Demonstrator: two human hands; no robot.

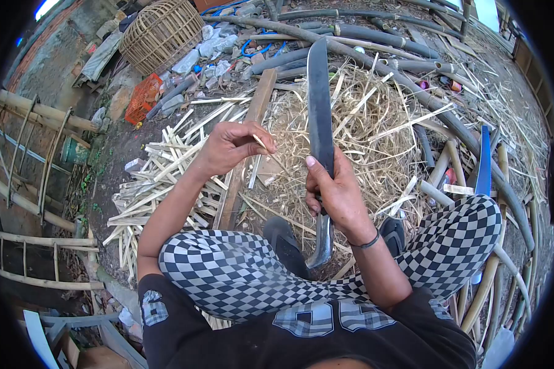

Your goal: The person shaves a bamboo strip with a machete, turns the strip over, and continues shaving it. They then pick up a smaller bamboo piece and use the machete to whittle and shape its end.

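My left hand is closed in a pinch on a thin bamboo strip, whose end slants down toward the right. My right hand grips a machete where the blade meets the handle, thumb lying along the blade. The long dark blade points up and away from me, while the curved handle end hangs below the hand. Blade and strip are apart. Under both hands lie a wooden plank and a heap of bamboo shavings.
Split bamboo strips are piled at the left. Long bamboo poles run across the back and right. A woven bamboo cage and an orange crate stand at the back left. A blue saw-like blade leans at the right.
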